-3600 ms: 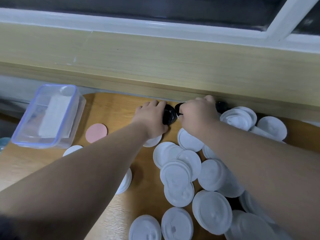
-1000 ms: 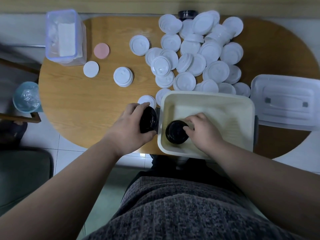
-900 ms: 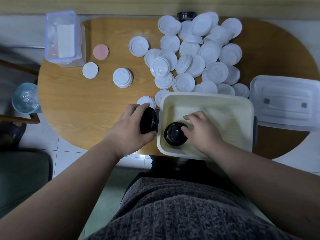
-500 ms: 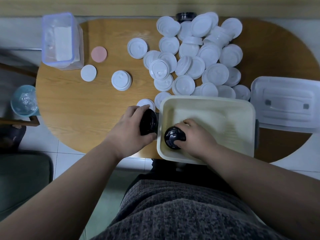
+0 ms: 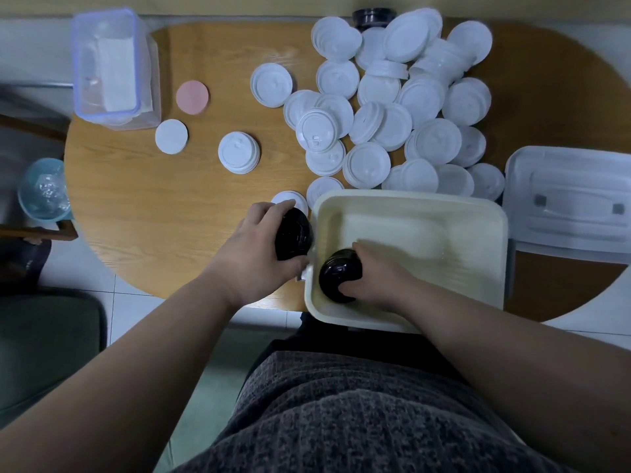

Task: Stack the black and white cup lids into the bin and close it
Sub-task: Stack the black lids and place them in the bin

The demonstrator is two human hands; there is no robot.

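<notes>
Two black-lid stacks: the inner stack (image 5: 336, 272), tipped sideways in the near-left corner of the bin (image 5: 409, 199), is gripped by the right hand (image 5: 380, 281), the outer stack (image 5: 293, 233) by the left hand (image 5: 251, 256) just outside that wall.

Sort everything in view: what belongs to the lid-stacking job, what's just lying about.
Job: cream bin; bin cover; white lids; left hand gripping the outside black stack; right hand gripping the black stack in the bin; far black lid.
Lying about: clear blue-rimmed box, pink disc, blue bowl.
</notes>
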